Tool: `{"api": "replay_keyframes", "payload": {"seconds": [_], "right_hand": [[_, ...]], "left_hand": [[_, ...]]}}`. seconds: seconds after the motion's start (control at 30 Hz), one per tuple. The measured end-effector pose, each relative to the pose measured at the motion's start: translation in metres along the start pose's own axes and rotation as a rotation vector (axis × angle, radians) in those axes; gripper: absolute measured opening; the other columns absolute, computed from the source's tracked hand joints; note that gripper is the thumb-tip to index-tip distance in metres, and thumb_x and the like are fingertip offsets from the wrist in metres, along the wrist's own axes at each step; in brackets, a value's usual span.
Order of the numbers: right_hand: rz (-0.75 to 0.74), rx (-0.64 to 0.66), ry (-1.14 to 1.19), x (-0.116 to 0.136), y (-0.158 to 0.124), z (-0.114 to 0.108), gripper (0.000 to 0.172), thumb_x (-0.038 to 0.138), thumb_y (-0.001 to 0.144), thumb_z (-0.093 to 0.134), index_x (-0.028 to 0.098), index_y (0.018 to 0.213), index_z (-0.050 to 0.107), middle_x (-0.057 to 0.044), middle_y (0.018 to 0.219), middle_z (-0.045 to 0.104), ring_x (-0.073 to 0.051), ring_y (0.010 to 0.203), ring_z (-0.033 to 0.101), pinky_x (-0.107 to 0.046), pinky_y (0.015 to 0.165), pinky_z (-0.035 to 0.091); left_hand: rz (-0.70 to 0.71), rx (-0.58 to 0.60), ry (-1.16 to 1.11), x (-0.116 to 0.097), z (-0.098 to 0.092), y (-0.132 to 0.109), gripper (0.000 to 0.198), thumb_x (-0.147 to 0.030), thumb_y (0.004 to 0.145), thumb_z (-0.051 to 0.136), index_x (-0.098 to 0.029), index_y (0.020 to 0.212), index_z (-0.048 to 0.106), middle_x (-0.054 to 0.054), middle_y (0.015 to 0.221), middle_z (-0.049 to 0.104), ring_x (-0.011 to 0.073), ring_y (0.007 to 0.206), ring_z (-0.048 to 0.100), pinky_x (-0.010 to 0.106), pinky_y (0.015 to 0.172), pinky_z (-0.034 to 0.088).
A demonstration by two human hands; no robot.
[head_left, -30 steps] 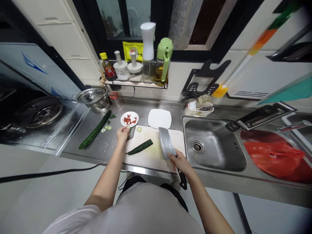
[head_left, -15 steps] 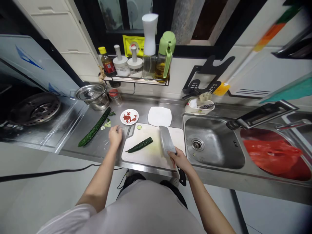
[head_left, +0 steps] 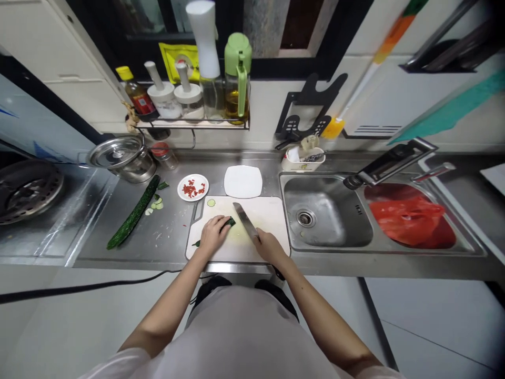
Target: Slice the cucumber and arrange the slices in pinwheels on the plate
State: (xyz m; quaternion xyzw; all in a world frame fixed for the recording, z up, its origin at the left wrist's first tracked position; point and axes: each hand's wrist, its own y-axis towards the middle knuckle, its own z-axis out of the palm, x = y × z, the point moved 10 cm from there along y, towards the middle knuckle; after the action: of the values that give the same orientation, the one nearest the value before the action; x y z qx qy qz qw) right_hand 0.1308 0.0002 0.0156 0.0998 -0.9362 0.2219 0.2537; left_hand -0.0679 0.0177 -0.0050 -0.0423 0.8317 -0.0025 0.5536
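Note:
My left hand (head_left: 213, 235) is closed over a piece of cucumber (head_left: 231, 221) on the white cutting board (head_left: 260, 210), covering most of it; only its two ends show. My right hand (head_left: 270, 246) grips a cleaver (head_left: 245, 220) by the handle, the blade turned nearly on edge just right of the cucumber's cut end. A thin cucumber slice (head_left: 211, 202) lies near the board's upper left corner. Left of the board, a longer whole cucumber (head_left: 133, 213) rests on the steel counter beside several small slices and end bits (head_left: 158, 203).
Behind the board stand a white plate of chopped red pieces (head_left: 193, 187) and a bare white square plate (head_left: 243, 181). A lidded steel pot (head_left: 125, 158) is at back left. To the right are the sink (head_left: 327, 210) and a red plastic bag (head_left: 406, 221).
My left hand has moved right from the counter onto the cucumber. The cleaver has swung left and been turned from broadside to nearly on edge, close to the cucumber. The camera view has shifted.

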Motion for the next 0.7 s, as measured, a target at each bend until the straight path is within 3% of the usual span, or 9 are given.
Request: {"api": "replay_keyframes", "payload": {"seconds": [0.2, 0.7], "right_hand": [[0.024, 0.055, -0.146, 0.008, 0.002, 0.012, 0.028, 0.023, 0.096, 0.034, 0.015, 0.114, 0.054, -0.011, 0.094, 0.067, -0.021, 0.085, 0.062, -0.027, 0.068, 0.038], [0.003, 0.021, -0.208, 0.019, 0.010, 0.021, 0.028, 0.024, 0.095, 0.035, 0.016, 0.113, 0.055, -0.012, 0.091, 0.067, -0.021, 0.083, 0.062, -0.030, 0.071, 0.045]], "left_hand": [[0.069, 0.055, 0.100, -0.001, 0.010, 0.001, 0.028, -0.030, 0.078, 0.070, -0.030, 0.106, 0.073, 0.007, 0.109, 0.067, 0.0245, 0.109, 0.057, 0.037, 0.105, 0.038], [0.109, 0.054, 0.192, 0.002, 0.013, 0.003, 0.026, -0.032, 0.085, 0.062, -0.031, 0.108, 0.074, 0.008, 0.108, 0.067, 0.0240, 0.105, 0.057, 0.037, 0.103, 0.039]]}}
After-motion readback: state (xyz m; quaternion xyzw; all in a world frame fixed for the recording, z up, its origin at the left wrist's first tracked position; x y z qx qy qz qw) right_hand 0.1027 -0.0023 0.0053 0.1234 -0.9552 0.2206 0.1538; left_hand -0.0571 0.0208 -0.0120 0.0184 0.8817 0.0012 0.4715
